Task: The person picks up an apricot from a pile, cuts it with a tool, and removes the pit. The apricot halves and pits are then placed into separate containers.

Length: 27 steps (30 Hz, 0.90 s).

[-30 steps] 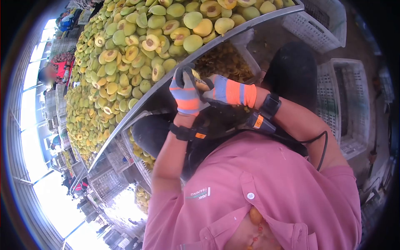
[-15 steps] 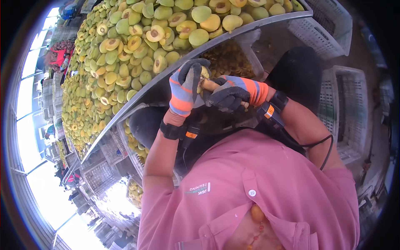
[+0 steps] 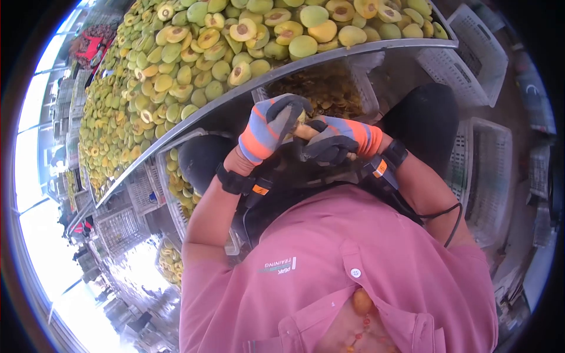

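My left hand [image 3: 272, 128], in a grey and orange glove, is closed around a peach-like stone fruit [image 3: 303, 116], mostly hidden by the fingers. A wooden-handled tool [image 3: 305, 131] is gripped in my right hand [image 3: 340, 140], also gloved. Its near end meets the fruit, but the working tip is hidden. Both hands are close together, just below the metal edge of a table heaped with yellow-green fruit halves [image 3: 241, 28], several with brown pits or hollows showing.
Under the table edge [image 3: 265, 78] stands a crate of brownish scraps [image 3: 318, 88]. A crate of fruit [image 3: 179, 182] is by my left knee. White plastic crates [image 3: 485, 176] stand at the right. Someone in red [image 3: 91, 47] is at the far left.
The view has shifted slightly, so the table and crates appear lower. Both hands keep their hold on the fruit and the tool, the left wrist turned a little.
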{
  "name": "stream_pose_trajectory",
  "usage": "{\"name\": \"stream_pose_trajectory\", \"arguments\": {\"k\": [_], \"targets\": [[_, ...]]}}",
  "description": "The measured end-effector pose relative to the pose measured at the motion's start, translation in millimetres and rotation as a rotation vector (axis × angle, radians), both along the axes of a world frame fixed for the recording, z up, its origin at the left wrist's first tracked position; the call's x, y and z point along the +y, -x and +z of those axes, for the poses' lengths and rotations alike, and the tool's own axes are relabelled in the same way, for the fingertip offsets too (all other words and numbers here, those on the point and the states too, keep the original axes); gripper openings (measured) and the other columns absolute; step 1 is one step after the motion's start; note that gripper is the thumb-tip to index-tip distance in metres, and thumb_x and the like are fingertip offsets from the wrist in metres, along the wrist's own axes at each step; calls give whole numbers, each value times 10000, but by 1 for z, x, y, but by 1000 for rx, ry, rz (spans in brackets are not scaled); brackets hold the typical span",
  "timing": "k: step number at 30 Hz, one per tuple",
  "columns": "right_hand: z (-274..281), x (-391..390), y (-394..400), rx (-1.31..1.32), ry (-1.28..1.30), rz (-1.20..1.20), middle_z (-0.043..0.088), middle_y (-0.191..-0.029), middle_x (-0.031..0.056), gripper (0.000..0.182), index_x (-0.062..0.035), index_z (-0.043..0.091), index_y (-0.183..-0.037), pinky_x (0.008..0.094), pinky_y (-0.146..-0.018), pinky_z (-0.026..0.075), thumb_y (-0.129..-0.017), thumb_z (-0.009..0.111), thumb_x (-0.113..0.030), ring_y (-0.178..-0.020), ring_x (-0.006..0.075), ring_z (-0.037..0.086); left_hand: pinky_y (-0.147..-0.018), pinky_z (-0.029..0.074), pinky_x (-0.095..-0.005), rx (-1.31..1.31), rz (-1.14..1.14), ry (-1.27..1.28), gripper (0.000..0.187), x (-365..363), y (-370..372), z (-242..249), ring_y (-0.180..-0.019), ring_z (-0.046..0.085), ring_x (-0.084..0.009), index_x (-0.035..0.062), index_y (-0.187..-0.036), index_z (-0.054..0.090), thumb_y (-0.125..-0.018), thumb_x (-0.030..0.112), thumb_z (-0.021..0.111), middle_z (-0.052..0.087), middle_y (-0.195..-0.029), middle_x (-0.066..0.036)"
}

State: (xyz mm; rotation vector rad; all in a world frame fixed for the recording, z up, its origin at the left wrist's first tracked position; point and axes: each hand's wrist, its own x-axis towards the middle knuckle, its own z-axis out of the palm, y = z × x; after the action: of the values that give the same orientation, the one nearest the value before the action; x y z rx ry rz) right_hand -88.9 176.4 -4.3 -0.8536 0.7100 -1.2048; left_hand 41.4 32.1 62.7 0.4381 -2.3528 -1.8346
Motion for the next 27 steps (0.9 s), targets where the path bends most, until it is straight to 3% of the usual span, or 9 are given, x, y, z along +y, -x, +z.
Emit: {"name": "stream_pose_trajectory", "arguments": {"k": [5,9,11,13,20,22,24,26,27], "targets": [[2,2,2,-666,-383,324,477,-681,-30,120,-41,563,-973,168,-398,332,-913,598,-140,-480,21,432,-723,492,-263,69,94,-293,294,6,0,-2,-802,600,-125,-19,-948,662,-968,225,499,653,-858,-54],[3,4,0,-778,-498,283,453,-686,-47,51,-50,555,-961,182,-408,354,-927,564,-86,-476,20,423,-725,494,-272,165,184,-217,299,12,-4,-34,-789,608,-139,-12,-942,661,-970,231,491,645,-836,-59],[-8,-3,-3,-229,-232,98,476,-703,-39,43,-54,562,-943,217,-412,373,-935,551,-94,-467,39,426,-740,511,-305,200,456,-844,296,13,-6,-57,-812,634,-173,-11,-959,646,-962,237,484,660,-869,-75],[-32,-10,5,-187,-196,-36,525,-708,-23,88,-56,581,-907,254,-426,392,-932,561,-138,-477,75,463,-742,521,-334,217,769,-1188,212,13,-1,-68,-829,650,-221,10,-960,627,-935,180,502,660,-892,-76],[-83,-39,23,-64,-631,-540,573,-677,29,243,-52,606,-869,317,-434,396,-887,634,-293,-496,164,529,-682,505,-317,158,781,891,167,-55,-102,0,-799,648,-242,21,-969,649,-840,43,544,667,-874,-103],[-75,-47,15,59,-595,-528,578,-681,54,238,-45,608,-879,338,-441,407,-896,606,-282,-504,180,539,-678,502,-321,271,1201,229,237,-62,-140,18,-761,639,-247,26,-1017,651,-942,195,502,655,-860,-124],[-83,-54,24,30,-689,-456,567,-681,54,248,-13,604,-904,279,-460,400,-914,558,-256,-515,164,520,-737,503,-387,-416,1217,805,317,-103,-247,-62,-873,638,-311,49,-1091,632,-930,293,509,651,-970,-157],[-55,-58,28,53,-574,-516,498,-639,12,236,-42,561,-816,247,-443,347,-922,542,-252,-496,123,449,-826,487,-446,-917,1136,929,429,-102,-271,-90,-1023,604,-347,88,-1183,598,-910,407,510,608,-1138,-176],[-53,-67,39,-342,-607,-410,470,-630,1,232,-57,536,-787,246,-438,335,-925,533,-244,-494,112,425,-885,470,-473,-1075,1129,789,498,-82,-266,-89,-1118,571,-351,116,-1238,573,-896,472,509,566,-1252,-179]]}}
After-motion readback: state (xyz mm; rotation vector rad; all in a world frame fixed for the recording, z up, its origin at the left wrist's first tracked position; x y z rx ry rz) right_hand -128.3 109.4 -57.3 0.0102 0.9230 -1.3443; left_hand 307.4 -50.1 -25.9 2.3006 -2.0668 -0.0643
